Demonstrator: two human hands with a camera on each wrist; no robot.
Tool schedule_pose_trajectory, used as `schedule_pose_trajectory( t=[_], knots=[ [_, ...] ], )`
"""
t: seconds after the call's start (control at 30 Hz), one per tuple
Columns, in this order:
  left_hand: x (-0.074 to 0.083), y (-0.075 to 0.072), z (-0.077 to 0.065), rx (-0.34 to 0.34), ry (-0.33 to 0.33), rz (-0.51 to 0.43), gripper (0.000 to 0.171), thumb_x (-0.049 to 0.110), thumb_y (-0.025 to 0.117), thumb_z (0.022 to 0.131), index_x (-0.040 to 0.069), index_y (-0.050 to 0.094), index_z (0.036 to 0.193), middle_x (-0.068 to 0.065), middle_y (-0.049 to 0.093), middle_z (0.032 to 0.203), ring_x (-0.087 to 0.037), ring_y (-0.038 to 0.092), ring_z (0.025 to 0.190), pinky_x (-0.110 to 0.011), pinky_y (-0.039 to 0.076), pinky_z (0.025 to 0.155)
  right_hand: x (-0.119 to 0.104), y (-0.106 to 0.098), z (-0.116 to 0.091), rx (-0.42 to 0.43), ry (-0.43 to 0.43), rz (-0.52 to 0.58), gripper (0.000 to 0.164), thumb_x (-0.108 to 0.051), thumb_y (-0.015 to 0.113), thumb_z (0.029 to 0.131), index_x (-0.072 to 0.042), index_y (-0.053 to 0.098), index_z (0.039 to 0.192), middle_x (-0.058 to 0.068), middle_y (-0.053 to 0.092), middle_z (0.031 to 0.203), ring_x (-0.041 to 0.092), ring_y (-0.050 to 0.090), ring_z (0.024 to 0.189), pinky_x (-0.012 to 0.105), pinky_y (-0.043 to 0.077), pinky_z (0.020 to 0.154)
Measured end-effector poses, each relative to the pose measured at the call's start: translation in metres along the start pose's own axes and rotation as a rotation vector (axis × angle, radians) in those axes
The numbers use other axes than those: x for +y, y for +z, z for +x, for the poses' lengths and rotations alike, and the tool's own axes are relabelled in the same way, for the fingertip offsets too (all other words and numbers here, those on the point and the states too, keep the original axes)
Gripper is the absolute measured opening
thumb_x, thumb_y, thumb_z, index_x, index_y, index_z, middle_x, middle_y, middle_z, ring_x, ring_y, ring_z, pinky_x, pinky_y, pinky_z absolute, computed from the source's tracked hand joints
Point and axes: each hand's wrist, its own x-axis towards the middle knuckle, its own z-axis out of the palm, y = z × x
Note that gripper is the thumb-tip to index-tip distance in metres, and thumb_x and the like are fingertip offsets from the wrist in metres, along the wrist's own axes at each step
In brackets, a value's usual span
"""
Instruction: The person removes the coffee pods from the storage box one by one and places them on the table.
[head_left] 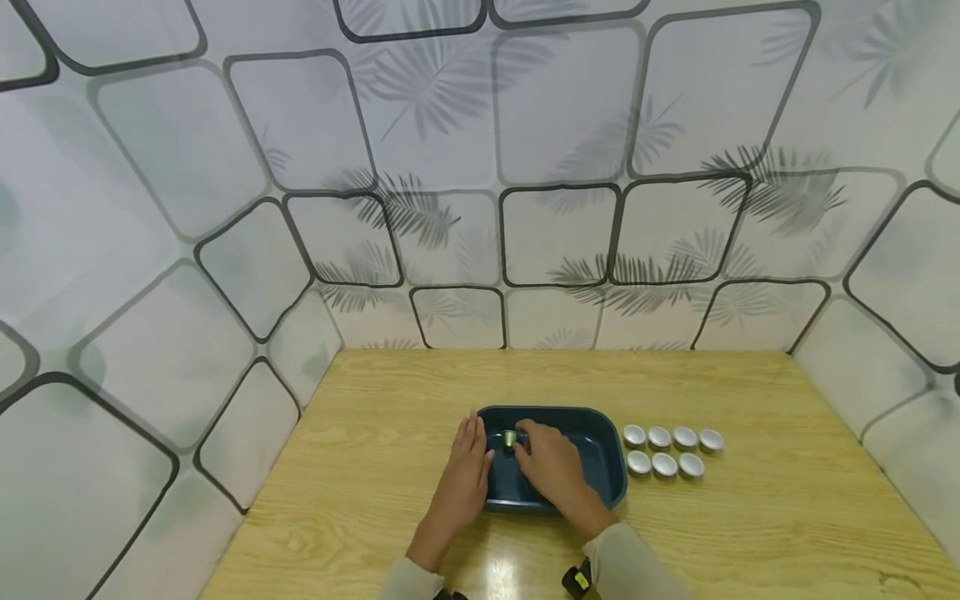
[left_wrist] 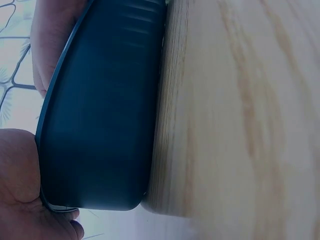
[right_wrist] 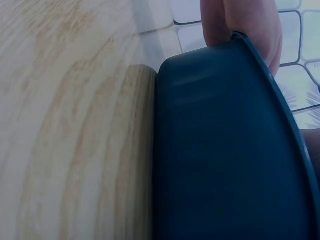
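A dark blue rectangular basin (head_left: 536, 504) sits on the wooden table. My left hand (head_left: 467, 471) lies along its left rim with straight fingers. In the left wrist view, that hand (left_wrist: 20, 175) rests over the basin's corner, the thumb side against the rim. My right hand (head_left: 553, 462) reaches down inside the basin. Its thumb and forefinger pinch a small shiny greenish-gold cup (head_left: 510, 439) near the left end. The basin's tall side wall (right_wrist: 225, 140) hides the cup from the right wrist view.
Several small white cups (head_left: 663, 464) stand in two rows just right of the basin. Bare wood (head_left: 337, 483) extends to the left. A patterned wall covering (head_left: 558, 233) closes off the back and both sides of the table.
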Motion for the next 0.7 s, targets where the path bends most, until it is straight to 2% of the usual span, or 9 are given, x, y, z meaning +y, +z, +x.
schedule_pose_trajectory(
  t=[0.17, 0.6, 0.7],
  knots=[
    [-0.0003, -0.0007, -0.0002, -0.004, -0.001, 0.008, 0.054, 0.014, 0.044, 0.110, -0.013, 0.029, 0.154, -0.027, 0.021, 0.164, -0.043, 0.019, 0.151, -0.055, 0.028, 0.117, -0.0001, 0.0031, 0.0018, 0.013, 0.016, -0.012, 0.033, -0.018, 0.077, 0.091, -0.007, 0.071, 0.121, -0.009, 0.058, 0.069, 0.007, 0.048, 0.054, 0.028, 0.039, 0.047],
    [0.0002, -0.0023, -0.0019, 0.004, 0.014, 0.010, 0.053, 0.012, 0.045, 0.109, -0.014, 0.030, 0.152, -0.028, 0.024, 0.163, -0.044, 0.022, 0.150, -0.055, 0.030, 0.116, -0.0048, 0.0076, 0.0081, 0.030, -0.019, -0.044, 0.033, -0.019, 0.077, 0.090, -0.009, 0.072, 0.121, -0.011, 0.053, 0.064, 0.007, 0.047, 0.053, 0.030, 0.040, 0.046],
    [0.0002, -0.0020, -0.0020, 0.008, 0.020, 0.010, 0.053, 0.013, 0.045, 0.110, -0.014, 0.030, 0.153, -0.027, 0.024, 0.163, -0.043, 0.021, 0.151, -0.055, 0.030, 0.116, -0.0054, 0.0081, 0.0084, 0.025, -0.019, -0.054, 0.035, -0.018, 0.077, 0.090, -0.008, 0.072, 0.122, -0.009, 0.056, 0.064, 0.010, 0.051, 0.054, 0.032, 0.043, 0.047]
  ],
)
